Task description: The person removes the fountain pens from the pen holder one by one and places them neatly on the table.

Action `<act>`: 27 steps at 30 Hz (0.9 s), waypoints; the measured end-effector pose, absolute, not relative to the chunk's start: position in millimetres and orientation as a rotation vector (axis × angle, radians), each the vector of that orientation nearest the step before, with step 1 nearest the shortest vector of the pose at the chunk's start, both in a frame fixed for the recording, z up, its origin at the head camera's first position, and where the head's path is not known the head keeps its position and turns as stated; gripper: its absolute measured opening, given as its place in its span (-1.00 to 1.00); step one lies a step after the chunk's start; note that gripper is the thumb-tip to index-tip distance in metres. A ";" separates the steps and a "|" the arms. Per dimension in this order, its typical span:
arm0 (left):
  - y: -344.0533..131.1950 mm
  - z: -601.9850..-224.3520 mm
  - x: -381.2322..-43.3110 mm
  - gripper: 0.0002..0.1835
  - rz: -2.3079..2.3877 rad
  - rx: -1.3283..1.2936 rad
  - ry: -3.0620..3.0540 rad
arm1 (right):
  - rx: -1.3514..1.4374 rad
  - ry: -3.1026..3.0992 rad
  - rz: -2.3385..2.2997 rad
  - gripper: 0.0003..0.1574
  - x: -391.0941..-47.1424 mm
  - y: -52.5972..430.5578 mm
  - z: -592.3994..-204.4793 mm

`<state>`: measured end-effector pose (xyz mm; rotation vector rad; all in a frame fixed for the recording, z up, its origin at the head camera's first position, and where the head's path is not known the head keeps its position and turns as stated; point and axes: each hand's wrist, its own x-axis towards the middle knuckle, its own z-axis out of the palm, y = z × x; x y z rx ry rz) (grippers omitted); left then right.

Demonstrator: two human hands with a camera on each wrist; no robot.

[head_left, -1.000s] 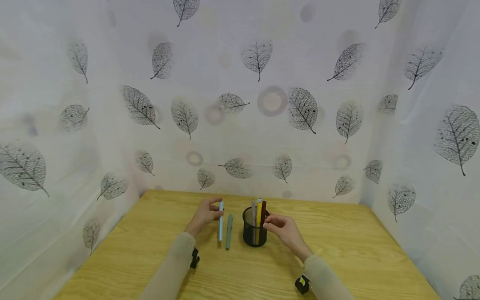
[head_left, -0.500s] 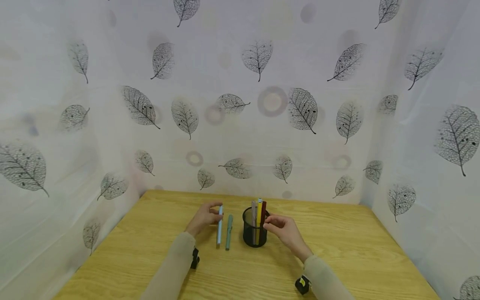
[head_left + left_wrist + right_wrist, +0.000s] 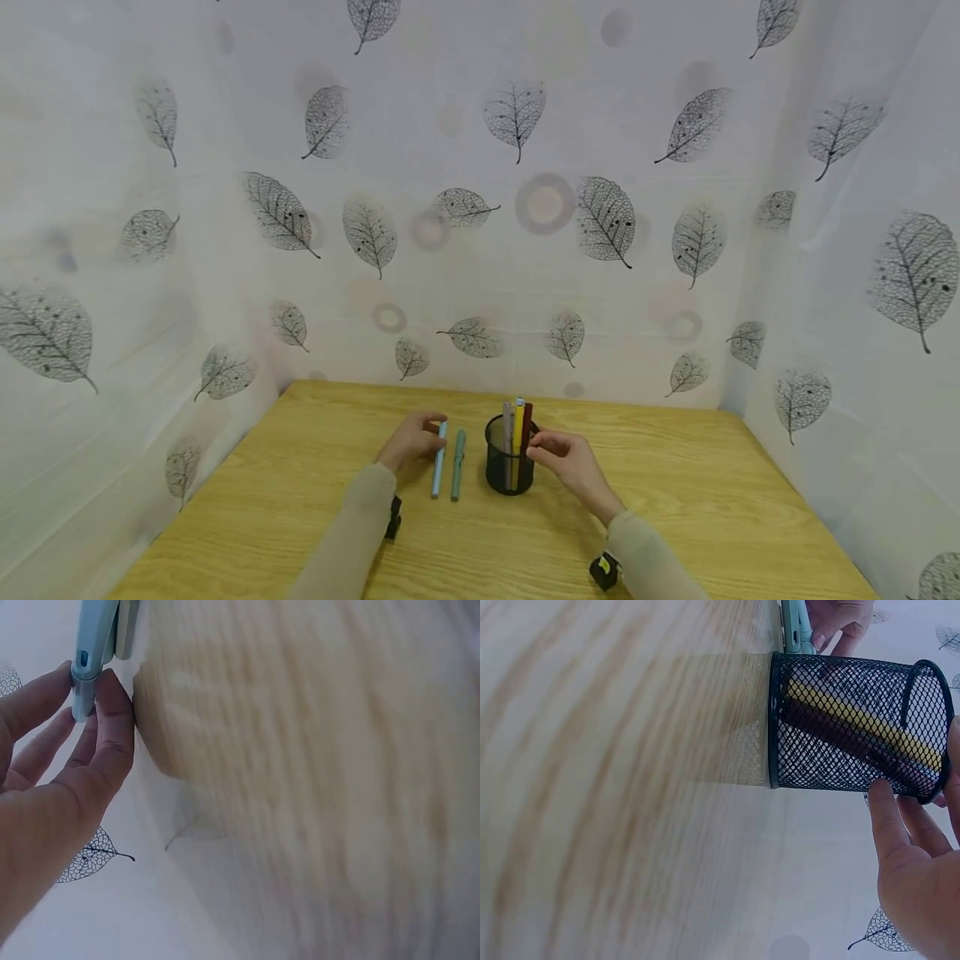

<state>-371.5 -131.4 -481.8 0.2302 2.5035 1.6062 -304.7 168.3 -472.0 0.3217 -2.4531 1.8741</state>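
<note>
My left hand (image 3: 414, 439) pinches one end of a light blue pen (image 3: 438, 471); the left wrist view shows its thumb and fingers around the end of the pen (image 3: 88, 645). Low over the wooden table, this pen lines up beside a green pen (image 3: 457, 468) lying just to its right. A black mesh pen holder (image 3: 500, 475) stands upright to the right of both, with a grey, a yellow (image 3: 518, 425) and a dark red pen inside. My right hand (image 3: 573, 467) holds the holder by its right side near the rim, fingertips against the mesh (image 3: 855, 720).
The light wooden table (image 3: 675, 492) ends at a pale curtain (image 3: 480, 275) with leaf prints, which hangs behind and along both sides. Each wrist wears a small black camera (image 3: 604, 570).
The left hand has lowered the light blue pen and brought it slightly toward me, close to the table beside the green pen. My right hand and the holder have stayed in place.
</note>
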 end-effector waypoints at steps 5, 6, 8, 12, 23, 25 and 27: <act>-131.7 -479.9 -369.8 -0.44 1.586 0.286 2.492 | 0.325 -2.455 1.872 -0.74 -305.1 167.9 -473.2; -131.7 -479.7 -370.0 -0.44 1.579 0.286 2.494 | 0.326 -2.454 1.873 -0.74 -305.3 167.9 -473.2; -131.8 -480.0 -371.2 -0.44 1.567 0.296 2.495 | 0.329 -2.452 1.875 -0.74 -305.6 168.0 -473.2; -131.6 -482.0 -375.3 -0.44 1.556 0.273 2.491 | 0.329 -2.446 1.875 -0.73 -306.3 168.0 -472.4; -129.9 -481.9 -376.8 -0.43 1.580 0.232 2.450 | 0.312 -2.461 1.863 -0.72 -304.2 168.1 -471.5; -130.2 -482.8 -377.8 -0.43 1.579 0.237 2.446 | 0.311 -2.460 1.863 -0.73 -303.7 168.4 -471.2; -130.4 -483.8 -379.3 -0.42 1.576 0.241 2.445 | 0.313 -2.459 1.859 -0.72 -303.7 168.5 -471.3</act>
